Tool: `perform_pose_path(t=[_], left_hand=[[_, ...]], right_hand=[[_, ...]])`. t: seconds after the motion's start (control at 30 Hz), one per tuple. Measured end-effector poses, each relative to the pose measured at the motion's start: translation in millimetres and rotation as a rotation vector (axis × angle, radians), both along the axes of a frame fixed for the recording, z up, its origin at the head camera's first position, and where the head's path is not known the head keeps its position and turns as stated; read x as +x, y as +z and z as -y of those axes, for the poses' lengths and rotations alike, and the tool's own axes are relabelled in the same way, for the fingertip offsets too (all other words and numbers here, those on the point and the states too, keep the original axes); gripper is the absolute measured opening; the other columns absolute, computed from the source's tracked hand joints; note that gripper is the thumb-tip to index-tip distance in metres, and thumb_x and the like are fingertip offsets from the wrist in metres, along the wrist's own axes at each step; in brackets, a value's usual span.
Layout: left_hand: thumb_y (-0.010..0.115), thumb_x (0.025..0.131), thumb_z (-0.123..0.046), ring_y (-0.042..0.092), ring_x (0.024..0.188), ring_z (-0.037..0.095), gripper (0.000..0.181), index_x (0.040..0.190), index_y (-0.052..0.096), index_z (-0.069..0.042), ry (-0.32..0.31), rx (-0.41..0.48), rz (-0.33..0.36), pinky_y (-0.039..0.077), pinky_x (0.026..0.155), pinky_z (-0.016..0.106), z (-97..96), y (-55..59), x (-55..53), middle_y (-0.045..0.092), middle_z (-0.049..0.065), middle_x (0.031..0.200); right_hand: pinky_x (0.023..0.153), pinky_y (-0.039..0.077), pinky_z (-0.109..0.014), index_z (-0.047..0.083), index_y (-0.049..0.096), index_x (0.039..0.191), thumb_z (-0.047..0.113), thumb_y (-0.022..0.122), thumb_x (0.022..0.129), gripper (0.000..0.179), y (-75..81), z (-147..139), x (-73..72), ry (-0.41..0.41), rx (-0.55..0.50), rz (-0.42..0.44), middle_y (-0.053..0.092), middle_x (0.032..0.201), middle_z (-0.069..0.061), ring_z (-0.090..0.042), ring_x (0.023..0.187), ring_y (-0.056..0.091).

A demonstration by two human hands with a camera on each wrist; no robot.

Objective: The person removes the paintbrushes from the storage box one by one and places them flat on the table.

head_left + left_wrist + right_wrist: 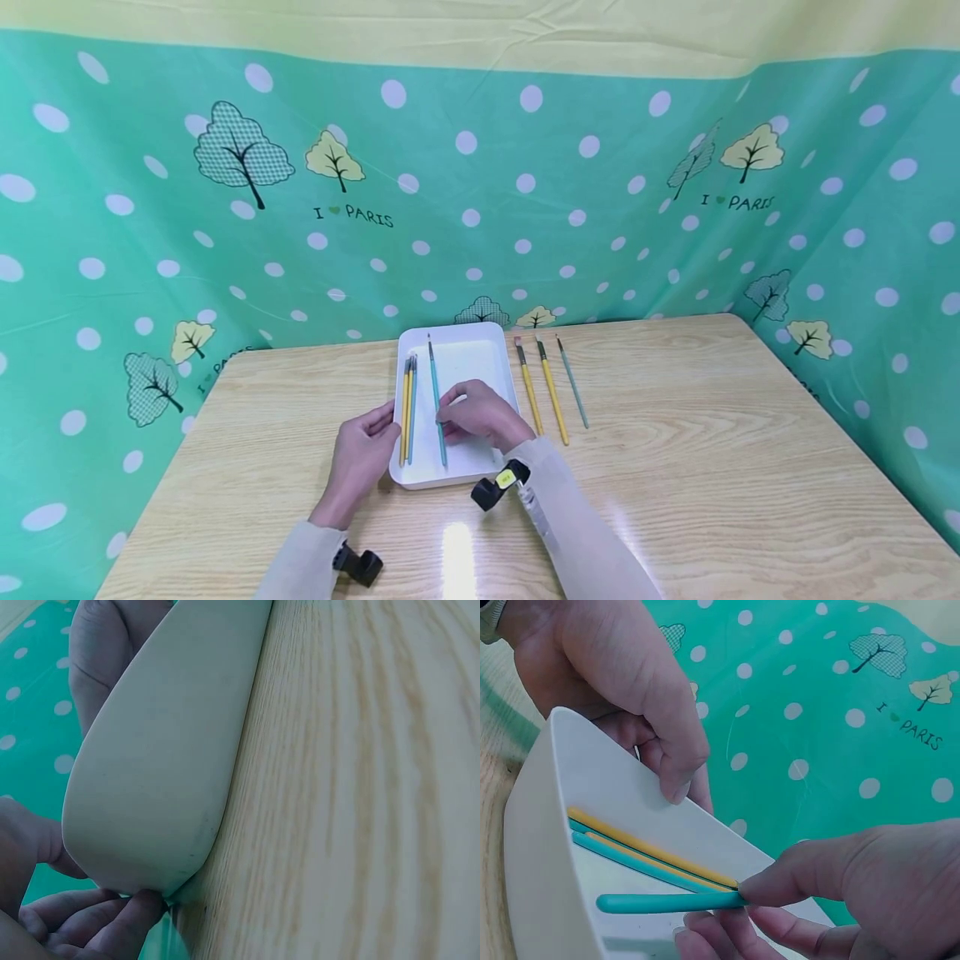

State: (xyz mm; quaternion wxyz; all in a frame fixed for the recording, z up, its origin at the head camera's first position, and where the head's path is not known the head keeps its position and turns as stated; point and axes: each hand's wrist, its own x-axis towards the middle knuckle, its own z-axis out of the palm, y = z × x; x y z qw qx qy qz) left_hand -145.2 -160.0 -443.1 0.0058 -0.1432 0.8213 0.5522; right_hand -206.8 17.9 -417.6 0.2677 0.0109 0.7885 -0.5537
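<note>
While the left hand (358,457) grips the near part of the left wall of a white tray (476,354), its thumb over the rim and its fingers outside, the right hand (472,408) pinches a turquoise brush (434,379) between thumb and fingers. That brush is inside the tray's outline, its tip pointing away from the person; in the right wrist view its handle end sits above the tray floor, with a shadow below. Along the tray's left wall lies a bundle of yellow and blue brushes (405,412), side by side and lengthwise, apart from the held one.

The tray rests on a wood-grained surface (712,433). Just beside its right wall, a flat yellow brush (528,387), a second yellow brush (552,392) and a thin blue brush (573,383) lie in a row, tips away from the person. Behind hangs a green cloth (450,192) with white dots and printed trees.
</note>
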Motion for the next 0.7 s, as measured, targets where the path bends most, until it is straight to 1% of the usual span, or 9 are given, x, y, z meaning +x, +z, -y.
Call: perform_pose_path(t=[0.13, 0.3, 0.47, 0.7], left_hand=[[0.054, 0.1, -0.014, 0.057, 0.136, 0.031, 0.047, 0.147, 0.053, -0.006, 0.0, 0.001, -0.002, 0.054, 0.107, 0.036, 0.1, -0.3, 0.1, 0.057, 0.017, 0.149], [0.054, 0.1, -0.013, 0.057, 0.136, 0.032, 0.047, 0.147, 0.053, -0.005, -0.002, 0.008, -0.004, 0.054, 0.108, 0.036, 0.5, -1.1, -0.6, 0.057, 0.018, 0.149], [0.054, 0.099, -0.013, 0.058, 0.135, 0.032, 0.048, 0.146, 0.053, -0.005, 0.0, 0.009, -0.007, 0.054, 0.108, 0.037, 0.7, -1.6, -0.8, 0.058, 0.018, 0.148], [0.054, 0.1, -0.014, 0.058, 0.135, 0.032, 0.048, 0.147, 0.053, -0.006, -0.001, 0.005, 0.0, 0.054, 0.108, 0.037, 0.9, -1.2, 0.0, 0.057, 0.018, 0.148]], right_hand=[[0.068, 0.064, -0.03, 0.006, 0.065, 0.103, 0.01, 0.068, 0.094, 0.01, 0.7, -2.8, -1.8, 0.001, -0.003, 0.007, 0.072, 0.085, -0.012, -0.021, 0.071, 0.072], [0.068, 0.064, -0.029, 0.005, 0.066, 0.103, 0.011, 0.068, 0.095, 0.011, 1.8, -8.5, -2.6, 0.0, -0.046, 0.003, 0.075, 0.087, -0.013, -0.021, 0.072, 0.073], [0.072, 0.066, -0.033, 0.003, 0.066, 0.106, 0.009, 0.069, 0.093, 0.014, 3.2, -13.5, -5.1, -0.008, -0.086, 0.013, 0.075, 0.091, -0.014, -0.023, 0.076, 0.074], [0.077, 0.067, -0.036, 0.003, 0.066, 0.109, 0.008, 0.07, 0.092, 0.019, 7.2, -18.9, -8.6, -0.029, -0.084, 0.022, 0.073, 0.094, -0.015, -0.024, 0.079, 0.074]])
